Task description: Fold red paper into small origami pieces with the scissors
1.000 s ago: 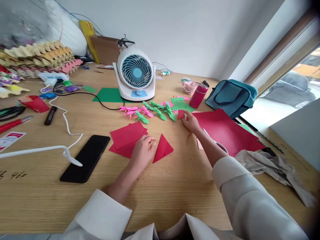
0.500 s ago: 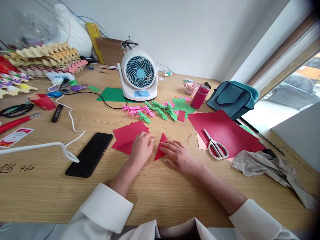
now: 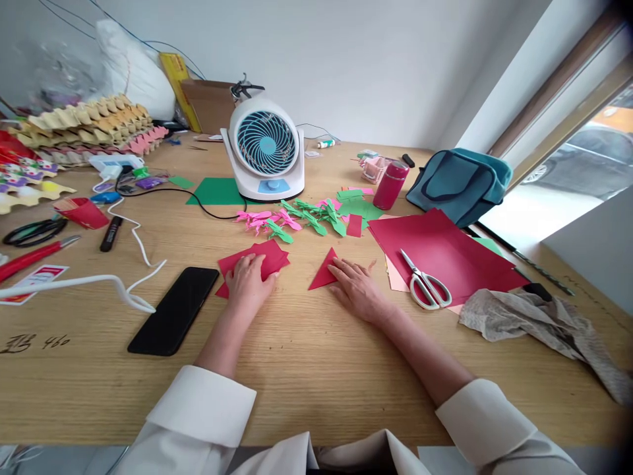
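Observation:
Fingers spread, my left hand (image 3: 245, 285) lies on a small stack of red paper sheets (image 3: 271, 256) left of centre. My right hand (image 3: 357, 289) rests flat, its fingertips touching the right side of a folded red paper triangle (image 3: 322, 272). Part of the triangle is hidden under those fingers. Behind both hands lie several folded green paper figures (image 3: 316, 218) and pink paper figures (image 3: 254, 220). White-handled scissors (image 3: 429, 288) lie on large red paper sheets (image 3: 445, 251) to the right.
A black phone (image 3: 173, 310) lies left of my forearm, beside a white cable (image 3: 123, 290). The white fan (image 3: 267, 148) stands at the back. At the right are a red bottle (image 3: 391, 186), a teal bag (image 3: 459, 185) and a crumpled cloth (image 3: 529, 323).
My left hand has moved left from beside the triangle onto the red sheets, its fingers opening out. The triangle has turned and shifted slightly under my right hand.

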Motion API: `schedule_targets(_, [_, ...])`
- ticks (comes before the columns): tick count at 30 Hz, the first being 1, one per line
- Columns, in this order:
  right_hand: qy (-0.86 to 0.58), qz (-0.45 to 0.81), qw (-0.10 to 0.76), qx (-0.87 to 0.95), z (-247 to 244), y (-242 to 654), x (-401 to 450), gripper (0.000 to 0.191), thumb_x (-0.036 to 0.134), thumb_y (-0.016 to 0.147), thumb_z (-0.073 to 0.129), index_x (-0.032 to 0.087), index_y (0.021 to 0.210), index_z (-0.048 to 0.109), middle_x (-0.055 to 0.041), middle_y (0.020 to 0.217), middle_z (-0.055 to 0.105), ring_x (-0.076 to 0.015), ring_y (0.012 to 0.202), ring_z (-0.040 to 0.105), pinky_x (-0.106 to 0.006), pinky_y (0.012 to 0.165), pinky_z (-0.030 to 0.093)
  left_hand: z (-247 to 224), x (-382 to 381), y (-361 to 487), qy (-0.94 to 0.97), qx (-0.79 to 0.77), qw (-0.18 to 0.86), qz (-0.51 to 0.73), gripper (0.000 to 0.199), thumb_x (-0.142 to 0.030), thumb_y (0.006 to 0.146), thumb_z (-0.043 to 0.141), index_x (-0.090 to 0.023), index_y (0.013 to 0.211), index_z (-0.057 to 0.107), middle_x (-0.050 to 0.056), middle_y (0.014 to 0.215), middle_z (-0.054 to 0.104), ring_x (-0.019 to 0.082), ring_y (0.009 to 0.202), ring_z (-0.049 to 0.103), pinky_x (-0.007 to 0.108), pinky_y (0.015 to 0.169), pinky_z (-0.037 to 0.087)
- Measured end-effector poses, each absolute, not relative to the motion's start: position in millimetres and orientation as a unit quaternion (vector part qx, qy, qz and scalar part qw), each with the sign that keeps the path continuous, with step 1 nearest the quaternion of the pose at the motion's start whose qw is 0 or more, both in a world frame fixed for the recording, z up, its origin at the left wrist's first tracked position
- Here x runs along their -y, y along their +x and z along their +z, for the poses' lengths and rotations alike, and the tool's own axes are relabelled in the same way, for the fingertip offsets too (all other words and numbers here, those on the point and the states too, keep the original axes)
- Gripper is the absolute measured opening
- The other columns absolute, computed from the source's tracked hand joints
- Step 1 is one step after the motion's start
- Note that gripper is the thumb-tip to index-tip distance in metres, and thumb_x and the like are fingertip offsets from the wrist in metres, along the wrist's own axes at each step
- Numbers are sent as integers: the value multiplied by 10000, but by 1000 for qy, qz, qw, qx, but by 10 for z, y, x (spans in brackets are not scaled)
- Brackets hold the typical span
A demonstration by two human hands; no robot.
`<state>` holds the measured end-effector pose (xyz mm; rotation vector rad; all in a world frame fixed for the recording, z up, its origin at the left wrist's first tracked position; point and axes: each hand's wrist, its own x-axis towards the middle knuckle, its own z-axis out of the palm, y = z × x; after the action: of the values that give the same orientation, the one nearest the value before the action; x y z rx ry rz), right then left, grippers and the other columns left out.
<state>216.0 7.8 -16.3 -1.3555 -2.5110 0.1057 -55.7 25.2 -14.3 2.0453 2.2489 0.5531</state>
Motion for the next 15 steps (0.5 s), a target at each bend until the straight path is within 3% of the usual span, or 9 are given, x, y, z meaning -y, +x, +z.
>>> schedule_targets(6, [-469, 35, 167, 867, -154, 2143, -46, 446, 310, 972, 470, 116, 1372, 516, -180, 1448, 495, -287, 1332, 450, -475, 1102, 361, -117, -296, -644, 697, -697, -1, 169, 479, -364, 873, 565, -129, 1289, 589, 166, 1266, 634, 335, 1175, 583, 442, 972, 461])
schedule_targets(12, [-444, 33, 169, 879, -157, 2137, -37, 402, 315, 976, 461, 147, 1328, 560, -149, 1421, 535, -301, 1328, 450, -500, 1084, 359, -76, -318, -675, 702, -662, -32, 262, 252, -260, 893, 483, -189, 951, 718, 121, 998, 731, 300, 898, 667, 395, 794, 483])
schedule_targets(15, [-458, 43, 168, 872, -165, 2150, -44, 435, 334, 970, 471, 147, 1359, 530, -150, 1444, 513, -314, 1350, 427, -520, 1093, 344, 0, -281, -644, 688, -641, -49, 337, 259, -253, 907, 459, -196, 931, 711, 119, 963, 722, 293, 910, 646, 398, 832, 465])
